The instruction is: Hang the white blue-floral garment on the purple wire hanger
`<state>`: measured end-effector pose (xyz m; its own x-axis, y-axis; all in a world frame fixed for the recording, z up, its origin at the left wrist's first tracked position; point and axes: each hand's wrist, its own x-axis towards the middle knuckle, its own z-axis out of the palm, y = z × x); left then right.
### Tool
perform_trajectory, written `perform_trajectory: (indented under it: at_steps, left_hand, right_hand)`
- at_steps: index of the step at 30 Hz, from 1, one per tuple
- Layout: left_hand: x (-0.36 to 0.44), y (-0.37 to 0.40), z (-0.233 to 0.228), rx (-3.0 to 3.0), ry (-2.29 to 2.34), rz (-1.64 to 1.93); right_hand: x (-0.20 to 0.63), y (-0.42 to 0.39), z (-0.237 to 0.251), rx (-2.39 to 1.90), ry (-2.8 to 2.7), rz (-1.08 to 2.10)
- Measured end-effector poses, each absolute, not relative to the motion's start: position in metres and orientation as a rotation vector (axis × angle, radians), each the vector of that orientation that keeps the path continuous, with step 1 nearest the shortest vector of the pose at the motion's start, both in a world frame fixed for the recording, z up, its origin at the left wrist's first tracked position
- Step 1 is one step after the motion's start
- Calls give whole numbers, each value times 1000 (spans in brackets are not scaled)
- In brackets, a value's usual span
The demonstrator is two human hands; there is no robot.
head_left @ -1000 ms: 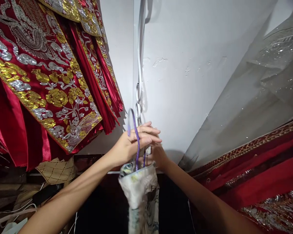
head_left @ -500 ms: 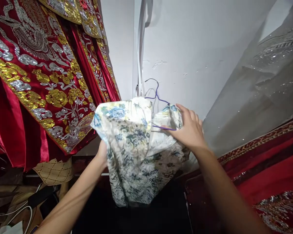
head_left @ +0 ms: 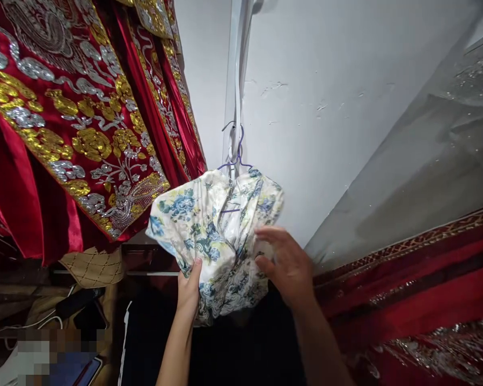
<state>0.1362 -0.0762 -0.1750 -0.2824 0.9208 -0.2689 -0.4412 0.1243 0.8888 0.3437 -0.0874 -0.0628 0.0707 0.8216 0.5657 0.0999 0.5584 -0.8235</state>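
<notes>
Gripping the lower left fold of a white satin garment printed with blue and yellow flowers point(head_left: 215, 236), the person's left hand point(head_left: 189, 292) is closing thumb and fingers point(head_left: 196, 266) on the cloth at the near centre of the scene. Just to its right, the right hand point(head_left: 287, 262) is hovering at the garment's right edge with its fingers point(head_left: 271, 233) loosely spread and blurred; whether they are touching the fabric or holding any of it cannot be told.

Judging from how things lie, the hanging itself looks done: the garment is sitting bunched on a thin purple wire hanger point(head_left: 236, 155), whose hook is catching on a white strap point(head_left: 238, 80) running down the far wall. What appears to be left is smoothing, since the cloth is crumpled in heavy folds and is not falling straight.

To the near left, a dark phone-like device point(head_left: 78, 303) and white cables point(head_left: 44, 321) are lying on a cluttered surface, partly blurred out. Filling the left side, red satin robes embroidered in gold and silver thread point(head_left: 76, 134) are hanging close beside the flowered garment without clearly touching it. On the right, a grey translucent cover point(head_left: 418, 161) is draping over further red cloth with a gold border point(head_left: 426, 268). Behind everything, a pale painted wall point(head_left: 326, 64) is showing small chips.
</notes>
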Motion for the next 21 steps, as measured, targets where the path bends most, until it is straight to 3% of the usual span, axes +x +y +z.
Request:
perform_trajectory:
  at_steps: [3,7,13,21]
  left_hand:
    - [144,-81,-166,581,1273,1465]
    - [149,-90,-150,534,1111,1446]
    - [136,-93,-146,346,1038,1410]
    - [127,-91,-149,300,791,1242]
  right_hand:
    - [322,-91,-120,-1044,-820,1021]
    - [299,-82,-157,-1198,-784,1545]
    - [296,-90,-145,-1203,-1176,1647]
    - [299,-110,-147,-982,-1127,1735]
